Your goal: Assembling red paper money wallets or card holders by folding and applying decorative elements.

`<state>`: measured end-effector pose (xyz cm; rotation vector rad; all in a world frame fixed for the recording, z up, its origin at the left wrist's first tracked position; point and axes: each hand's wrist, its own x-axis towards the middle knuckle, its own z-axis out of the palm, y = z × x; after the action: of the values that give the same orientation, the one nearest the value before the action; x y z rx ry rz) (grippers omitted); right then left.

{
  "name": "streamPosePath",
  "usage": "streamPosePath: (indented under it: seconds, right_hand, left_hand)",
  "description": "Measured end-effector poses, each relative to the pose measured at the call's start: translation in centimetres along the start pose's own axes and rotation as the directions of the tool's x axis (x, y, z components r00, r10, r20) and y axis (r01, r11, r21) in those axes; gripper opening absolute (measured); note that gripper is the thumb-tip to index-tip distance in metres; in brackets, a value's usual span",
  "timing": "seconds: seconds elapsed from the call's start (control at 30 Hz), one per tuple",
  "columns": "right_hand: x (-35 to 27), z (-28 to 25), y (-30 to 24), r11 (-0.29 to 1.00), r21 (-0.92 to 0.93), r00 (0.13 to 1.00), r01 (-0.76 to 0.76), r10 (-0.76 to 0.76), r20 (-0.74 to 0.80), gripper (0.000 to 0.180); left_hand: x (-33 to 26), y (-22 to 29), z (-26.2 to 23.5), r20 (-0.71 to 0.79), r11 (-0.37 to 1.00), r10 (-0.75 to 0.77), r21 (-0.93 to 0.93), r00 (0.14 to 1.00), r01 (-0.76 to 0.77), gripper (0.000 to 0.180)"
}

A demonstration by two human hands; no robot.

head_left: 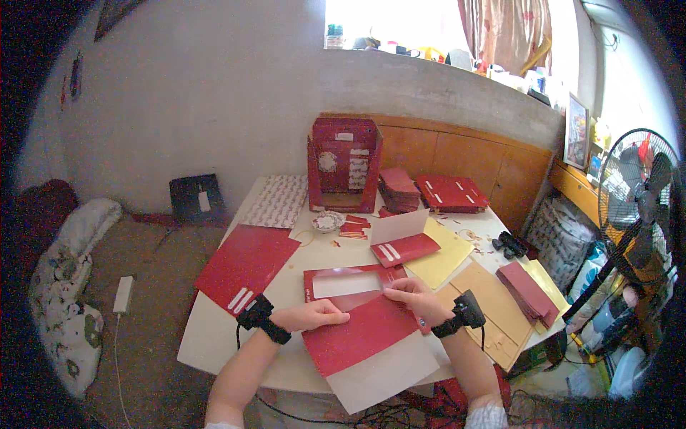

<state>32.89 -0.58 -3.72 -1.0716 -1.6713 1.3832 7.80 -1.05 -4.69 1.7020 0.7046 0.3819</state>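
Note:
A red cardboard sheet (368,332) with a rectangular window and a pale flap lies at the table's near edge, between my two hands. My left hand (318,314) is closed on its left side, thumb on top. My right hand (418,297) pinches it at the right, near the window's corner. The fingers beneath the sheet are hidden. White shows through the window (346,284). Just beyond, a folded red card (406,250) with a raised pale flap rests on the table. To the left is a flat red sheet (246,264) with two white strips.
A red open box (344,143) stands at the back. Beside it are red card stacks (451,193) and a patterned sheet (275,201). Yellow sheets (443,254), tan cardboard (486,307) and dark red cards (524,289) lie right. A fan (641,196) stands far right.

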Motion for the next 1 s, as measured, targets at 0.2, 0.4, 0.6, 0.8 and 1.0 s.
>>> streamPosePath:
  seconds: [0.2, 0.4, 0.6, 0.8, 1.0]
  right_hand:
    - [-0.2, -1.2, -1.0, 0.999, 0.002, 0.997, -0.039, 0.039, -0.061, 0.024]
    - [0.1, -1.7, -0.4, 0.998, 0.036, 0.996, 0.058, -0.055, -0.074, 0.022]
    - [0.4, -2.5, 0.1, 0.991, 0.135, 0.991, 0.013, 0.005, -0.132, 0.019]
    - [0.1, -3.0, -0.9, 0.980, 0.199, 0.979, 0.019, 0.022, -0.201, 0.017]
    - [0.6, -3.2, 0.1, 0.982, 0.190, 0.970, 0.020, 0.027, -0.243, 0.016]
  left_hand:
    - [0.1, -1.5, -1.1, -0.052, 0.997, 0.012, 0.079, 0.999, -0.008, 0.035]
    - [0.4, -2.7, -1.2, -0.167, 0.998, 0.035, 0.052, 0.985, -0.027, 0.033]
    - [-0.1, -2.1, -1.9, -0.030, 0.999, 0.018, 0.031, 0.999, -0.017, 0.033]
    - [0.2, -2.3, -1.9, -0.077, 0.989, 0.045, -0.135, 0.996, -0.055, 0.037]
    - [0.8, -3.3, -2.3, -0.125, 0.995, 0.021, -0.094, 0.992, -0.033, 0.039]
